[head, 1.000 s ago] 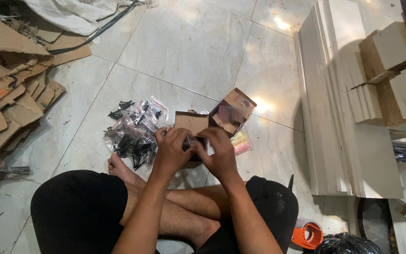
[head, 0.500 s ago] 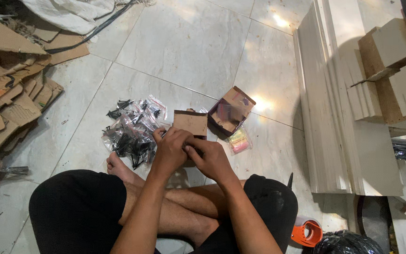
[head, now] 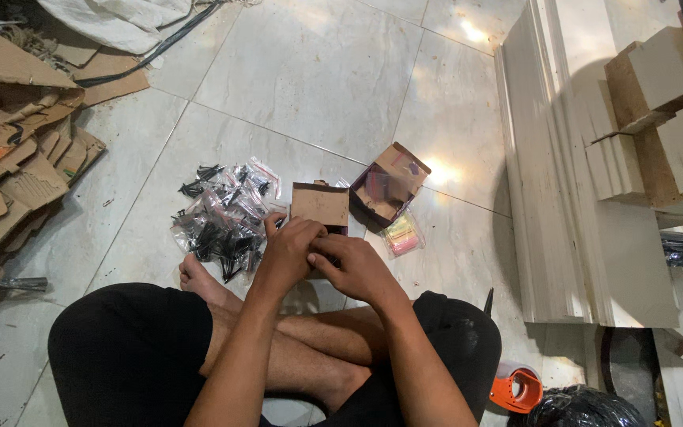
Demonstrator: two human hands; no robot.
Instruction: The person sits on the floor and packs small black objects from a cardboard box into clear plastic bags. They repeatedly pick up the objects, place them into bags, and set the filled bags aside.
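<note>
Head view: left hand (head: 292,251) and right hand (head: 357,267) meet, fingers curled together on something too small to identify. Small cardboard box (head: 320,205) lies just beyond them; pile of bagged black screws (head: 223,217) beside the left hand.

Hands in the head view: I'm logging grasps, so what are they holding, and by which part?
Both the left hand and right hand meet at the near edge of a small cardboard box. What the fingers pinch is hidden.
</note>
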